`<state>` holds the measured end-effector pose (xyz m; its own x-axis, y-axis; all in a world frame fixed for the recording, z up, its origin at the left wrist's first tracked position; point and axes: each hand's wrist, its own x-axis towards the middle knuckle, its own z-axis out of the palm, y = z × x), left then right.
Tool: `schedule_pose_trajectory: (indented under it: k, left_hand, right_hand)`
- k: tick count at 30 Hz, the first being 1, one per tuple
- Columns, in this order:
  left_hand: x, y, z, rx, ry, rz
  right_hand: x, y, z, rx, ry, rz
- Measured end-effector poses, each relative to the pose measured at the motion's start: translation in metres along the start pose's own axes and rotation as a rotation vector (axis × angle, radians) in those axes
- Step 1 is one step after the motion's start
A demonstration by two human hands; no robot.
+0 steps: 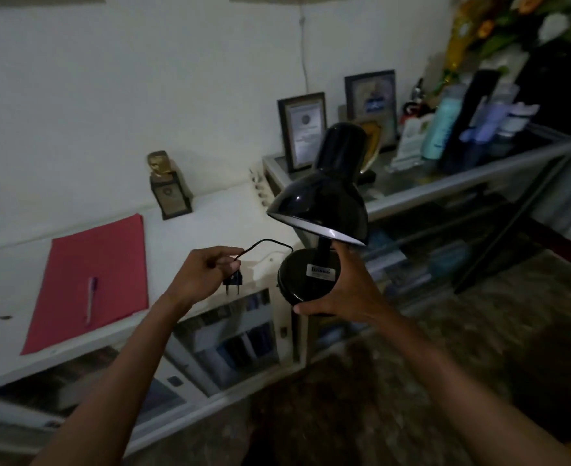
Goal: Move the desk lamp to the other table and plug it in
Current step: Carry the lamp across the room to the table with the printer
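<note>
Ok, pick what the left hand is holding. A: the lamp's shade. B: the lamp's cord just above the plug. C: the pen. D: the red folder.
B: the left hand pinches the cord just above the plug, which dangles prongs down, while the right hand grips the lamp by its base.

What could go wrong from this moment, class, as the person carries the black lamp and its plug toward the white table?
1. The right hand grips only the edge of the lamp base, so the top-heavy shade could tip it out.
2. The left hand pinches the cord just above the plug; the loop could snag.
3. The power strip sits against the wall, so reaching might knock the trophy.
</note>
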<state>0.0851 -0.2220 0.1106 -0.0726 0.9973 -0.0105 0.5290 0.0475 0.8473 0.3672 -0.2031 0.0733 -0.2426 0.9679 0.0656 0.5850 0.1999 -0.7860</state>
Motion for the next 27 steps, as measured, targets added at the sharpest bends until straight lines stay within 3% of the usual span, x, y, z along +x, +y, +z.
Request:
schedule_pose_trajectory:
  k: [5,10,17,27]
  left_hand:
    - [-0.018,0.034,0.069,0.019,-0.185,0.108]
    - [0.005,0.074,0.127,0.056,-0.270,0.141]
    - [0.082,0.133,0.200,0.008,-0.386,0.254]
    - [0.204,0.239,0.323,-0.097,-0.494,0.389]
  right_hand:
    - [-0.067,0.044,-0.044,-0.025,0.092,0.098]
    - [-0.085,0.086,-0.097,-0.119,0.212,0.144]
    - [-0.063,0.136,-0.177,-0.074,0.420,0.180]
    - [-0.015,0.192,-0.299,-0.134,0.704,0.398]
